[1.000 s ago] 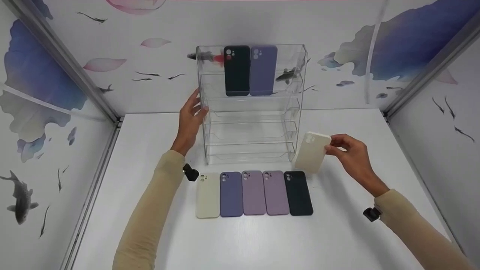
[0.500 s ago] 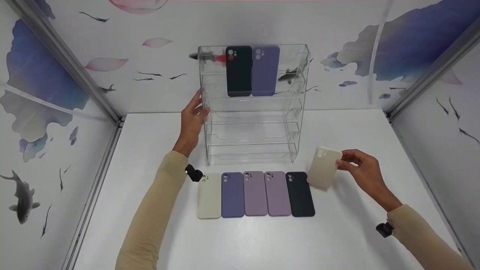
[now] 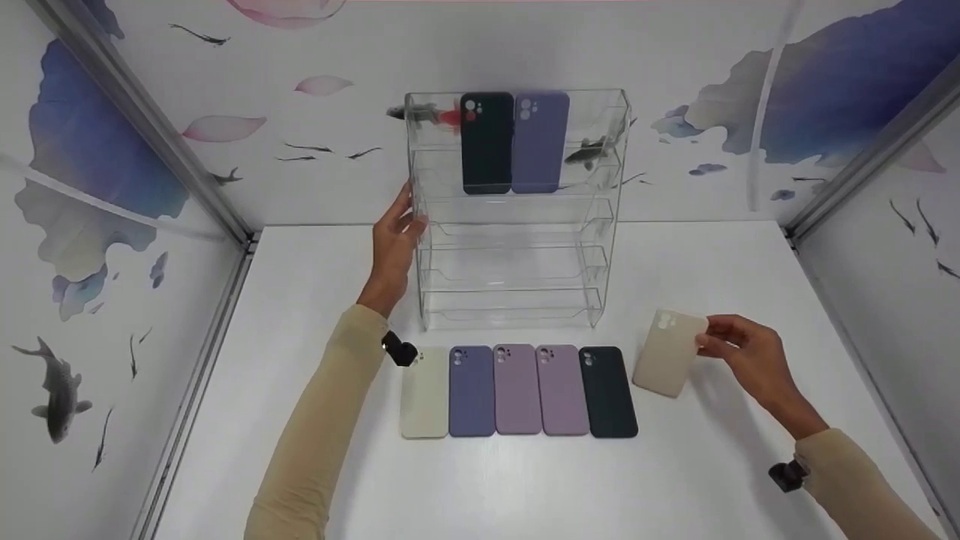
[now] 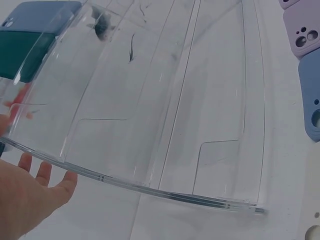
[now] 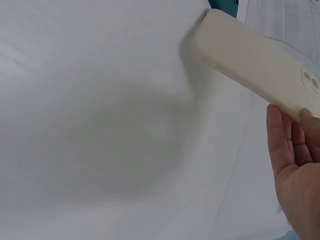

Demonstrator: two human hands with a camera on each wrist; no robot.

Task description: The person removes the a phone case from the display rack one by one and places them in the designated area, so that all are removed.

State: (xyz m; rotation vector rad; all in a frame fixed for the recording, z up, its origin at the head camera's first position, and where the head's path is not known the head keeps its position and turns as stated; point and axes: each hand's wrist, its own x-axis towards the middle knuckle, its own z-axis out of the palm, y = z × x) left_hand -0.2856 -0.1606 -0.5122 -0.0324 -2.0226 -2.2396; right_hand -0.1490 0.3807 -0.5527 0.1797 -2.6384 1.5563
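Apparently, the step in hand was the handling of the held cream case [image 3: 670, 356], which the right hand [image 3: 754, 364] pinched between thumb and fingers by one long edge, near its camera end. The case slanted leftward and down from that pinch, over the white table [image 3: 480, 491]; whether its lowest corner touched could not be told. Just left of it, the dark case [image 3: 610, 394] ended a row of five lying flat. Farther off, beyond and left of the pinch, the left hand [image 3: 394, 259] gripped the side of the clear rack [image 3: 514, 300], whose top tier bore a black-green case [image 3: 487, 150] and a blue-violet case [image 3: 540, 150], both upright. The next move seemed to call for a light yet firm pinch and a turn of the case, either flat beside the row or upright into a tier, with the rack braced meanwhile.
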